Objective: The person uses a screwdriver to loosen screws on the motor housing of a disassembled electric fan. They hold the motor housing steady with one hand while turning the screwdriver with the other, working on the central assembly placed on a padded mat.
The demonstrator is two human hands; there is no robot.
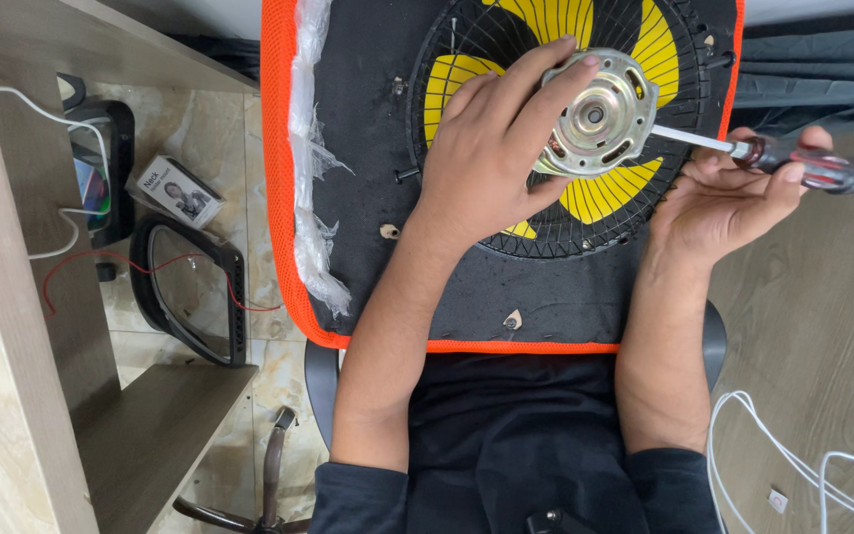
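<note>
Dark sleeves point(368, 499) are sitting nearest to us, at the bottom of the view, with both bare forearms reaching up over a black cushion with an orange border point(279, 198) that is lying across our lap; we are spreading our left hand point(491, 148) over the near side of a round silver motor point(600, 111), fingers apart and curling around its rim, pressing it down; the motor is resting on a black wire fan grille point(585, 237), with yellow blades point(610, 193) showing through the wires beneath it; our right hand point(733, 193) is closing around the dark and red handle of a screwdriver point(808, 163), fingers clamped on it, its metal shaft pointing left and meeting the motor's right edge; small screws point(407, 175) are lying loose on the cushion near the grille; further left, on the tiled floor, a black frame point(195, 297) and a small printed box point(180, 191) are lying beside a wooden shelf point(12, 326); white cables point(793, 465) are trailing over the wooden surface at lower right.
</note>
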